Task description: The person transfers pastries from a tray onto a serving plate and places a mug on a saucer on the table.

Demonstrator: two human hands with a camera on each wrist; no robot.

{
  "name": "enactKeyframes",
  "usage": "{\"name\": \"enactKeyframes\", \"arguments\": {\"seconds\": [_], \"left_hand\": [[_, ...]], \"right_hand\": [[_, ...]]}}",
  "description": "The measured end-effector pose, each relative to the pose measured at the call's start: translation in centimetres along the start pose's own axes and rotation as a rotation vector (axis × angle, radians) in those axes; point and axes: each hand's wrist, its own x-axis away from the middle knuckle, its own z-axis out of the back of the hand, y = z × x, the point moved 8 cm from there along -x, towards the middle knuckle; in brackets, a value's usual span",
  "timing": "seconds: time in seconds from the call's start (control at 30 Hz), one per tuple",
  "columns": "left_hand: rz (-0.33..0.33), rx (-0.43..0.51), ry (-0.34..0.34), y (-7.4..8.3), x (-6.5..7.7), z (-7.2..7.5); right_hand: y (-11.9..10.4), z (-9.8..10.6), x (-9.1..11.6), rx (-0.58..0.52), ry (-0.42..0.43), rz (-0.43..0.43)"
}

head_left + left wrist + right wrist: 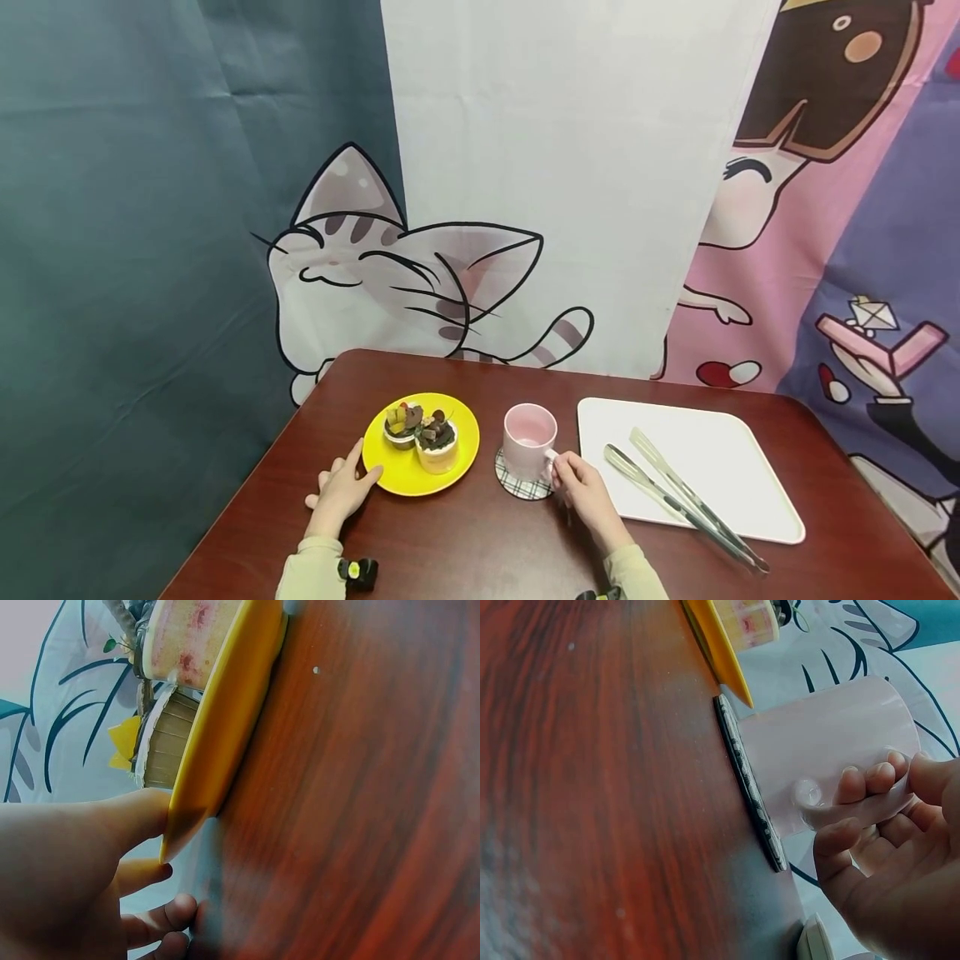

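A yellow plate (423,486) carries two small cakes, one fruit-topped cake (401,423) in a ridged cup and one layered cake (437,450) with dark crumbs on top. My left hand (342,493) pinches the plate's left rim, thumb over the edge and index finger below it, as the left wrist view shows. To the right, a pink mug (525,454) stands upright on a round plaid coaster (527,491). Fingers of my right hand (587,498) pass through the mug's handle (855,812) and grip it, with the thumb near its top.
Right of the mug lies a white tray (720,450), with metal tongs (686,500) resting across it and reaching past its front edge. Everything sits on a dark red-brown wooden table (450,550). A printed cloth with a cartoon cat (360,283) hangs behind the table's back edge.
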Motion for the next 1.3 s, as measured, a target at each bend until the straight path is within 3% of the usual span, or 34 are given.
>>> {"name": "enactKeyframes", "arguments": {"seconds": [0.5, 1.3], "left_hand": [[-0.02, -0.021, 0.001, 0.23, -0.5, 0.48], [0.002, -0.014, -0.019, -0.05, -0.22, -0.07]], "right_hand": [[-0.48, -0.02, -0.35, -0.003, 0.005, 0.005], [-0.19, -0.05, -0.05, 0.005, -0.004, 0.0]]}}
